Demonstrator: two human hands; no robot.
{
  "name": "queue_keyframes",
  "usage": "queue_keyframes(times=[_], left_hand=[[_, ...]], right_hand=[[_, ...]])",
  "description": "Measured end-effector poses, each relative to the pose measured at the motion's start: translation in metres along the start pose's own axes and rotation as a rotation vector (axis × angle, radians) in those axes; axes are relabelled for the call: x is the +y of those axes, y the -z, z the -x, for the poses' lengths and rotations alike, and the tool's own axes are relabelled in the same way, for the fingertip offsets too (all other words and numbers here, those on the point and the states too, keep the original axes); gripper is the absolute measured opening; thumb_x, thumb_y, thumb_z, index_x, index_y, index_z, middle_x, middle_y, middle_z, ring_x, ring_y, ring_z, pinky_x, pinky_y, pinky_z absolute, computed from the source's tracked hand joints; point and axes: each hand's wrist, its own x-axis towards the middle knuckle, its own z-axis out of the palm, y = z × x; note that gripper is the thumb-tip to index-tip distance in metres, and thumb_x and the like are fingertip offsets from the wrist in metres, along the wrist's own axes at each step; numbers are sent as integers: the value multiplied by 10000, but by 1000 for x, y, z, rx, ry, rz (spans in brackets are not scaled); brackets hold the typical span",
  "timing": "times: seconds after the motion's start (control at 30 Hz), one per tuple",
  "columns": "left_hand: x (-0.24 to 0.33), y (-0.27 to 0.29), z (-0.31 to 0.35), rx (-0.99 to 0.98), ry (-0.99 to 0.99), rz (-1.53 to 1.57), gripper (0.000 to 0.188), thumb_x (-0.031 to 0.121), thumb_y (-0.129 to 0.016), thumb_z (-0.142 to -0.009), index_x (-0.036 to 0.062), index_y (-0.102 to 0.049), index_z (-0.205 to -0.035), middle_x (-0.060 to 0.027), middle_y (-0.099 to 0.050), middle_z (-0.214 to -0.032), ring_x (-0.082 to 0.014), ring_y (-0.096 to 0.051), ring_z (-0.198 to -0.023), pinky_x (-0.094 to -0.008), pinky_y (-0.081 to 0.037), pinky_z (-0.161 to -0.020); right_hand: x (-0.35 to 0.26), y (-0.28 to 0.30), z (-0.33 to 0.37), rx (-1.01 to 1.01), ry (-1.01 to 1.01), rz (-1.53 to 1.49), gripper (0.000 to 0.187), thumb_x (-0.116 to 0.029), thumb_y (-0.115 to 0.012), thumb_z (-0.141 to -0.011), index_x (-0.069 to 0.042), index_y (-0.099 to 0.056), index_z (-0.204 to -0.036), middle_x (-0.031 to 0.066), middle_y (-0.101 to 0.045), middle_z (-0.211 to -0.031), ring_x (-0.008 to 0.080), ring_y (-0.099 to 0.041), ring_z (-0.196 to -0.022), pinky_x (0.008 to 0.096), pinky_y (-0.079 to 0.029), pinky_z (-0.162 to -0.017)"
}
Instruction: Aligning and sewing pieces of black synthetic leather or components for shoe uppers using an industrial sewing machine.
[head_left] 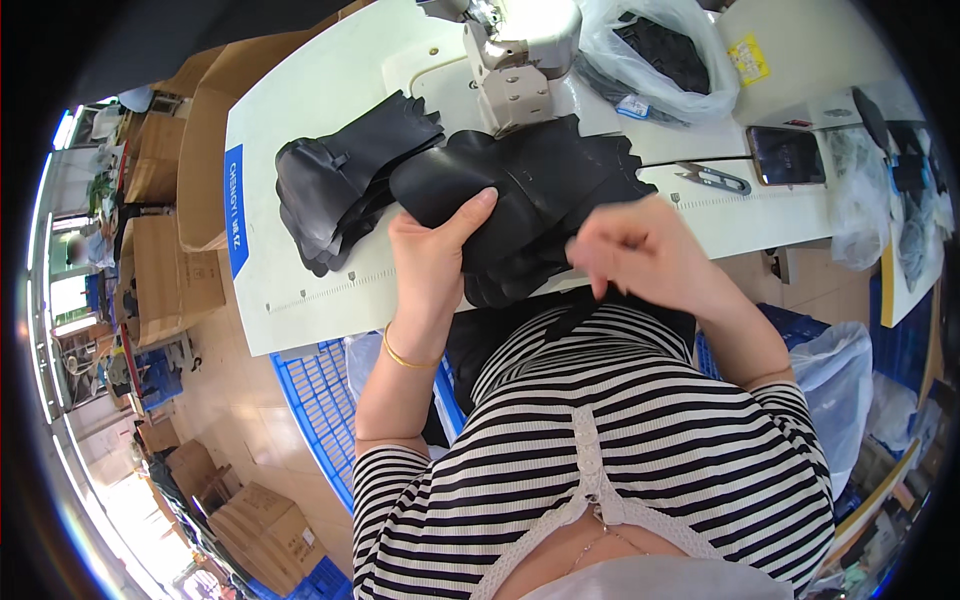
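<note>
My left hand [437, 243] grips a stack of black leather-like cut pieces [545, 175] with notched ends, thumb on top and fingers underneath. The pieces overlap unevenly at the table's front edge. Close to their right side is my right hand [640, 255], its fingers curled and smeared by motion; whether it pinches anything does not show. A second stack of similar black pieces [335, 190] lies on the table to the left. Just beyond the held pieces stands the head of a sewing machine [515, 85].
On the white table [310, 310] to the right lie thread snips [715, 179] and a dark phone [787, 157]. A clear plastic bag [715, 60] with black pieces sits behind them. Below are a blue crate [318, 400] and another plastic bag [835, 385]. Cardboard boxes [175, 280] stand at left.
</note>
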Motion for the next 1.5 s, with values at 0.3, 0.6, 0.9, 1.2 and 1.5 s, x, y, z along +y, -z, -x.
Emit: queue_keyframes(times=[0.3,0.6,0.9,1.2,1.5], left_hand=[[14,-24,33,-253,3,103,239,-33,-719,-765,-11,-642,-990,-72,-673,-935,-144,-635,-814,-275,-523,-776],[27,-24,33,-179,4,-105,249,-57,-715,-738,-20,-656,-977,-71,-678,-912,-133,-634,-806,-264,-527,-750],[27,-28,31,-195,14,-109,296,-75,-695,-723,-24,-634,-1008,-81,-664,-947,-152,-628,-844,-270,-503,-788],[27,-32,32,-188,14,-99,310,-84,-705,-707,-9,-634,-1000,-75,-664,-932,-151,-630,-834,-269,-505,-784],[16,-32,29,-64,12,36,189,32,-646,-852,0,-623,-1037,-66,-655,-982,-135,-622,-876,-257,-509,-782]], right_hand=[[30,-52,-1,146,-59,-1509,347,-265,-478,-972,-42,-480,-1237,79,-606,-1062,135,-588,-837,251,-482,-690],[25,-33,-3,475,416,-347,221,-70,-574,-923,-1,-583,-1133,28,-614,-1038,93,-567,-921,227,-455,-821],[29,-34,-3,493,456,-280,210,-52,-579,-912,7,-587,-1114,25,-621,-1004,90,-572,-890,221,-462,-790],[26,-34,1,474,421,-187,270,38,-637,-822,20,-593,-1088,47,-636,-983,103,-593,-865,234,-488,-769],[27,-38,-2,530,404,-271,278,38,-645,-817,26,-593,-1090,51,-637,-983,114,-601,-872,241,-489,-784]])
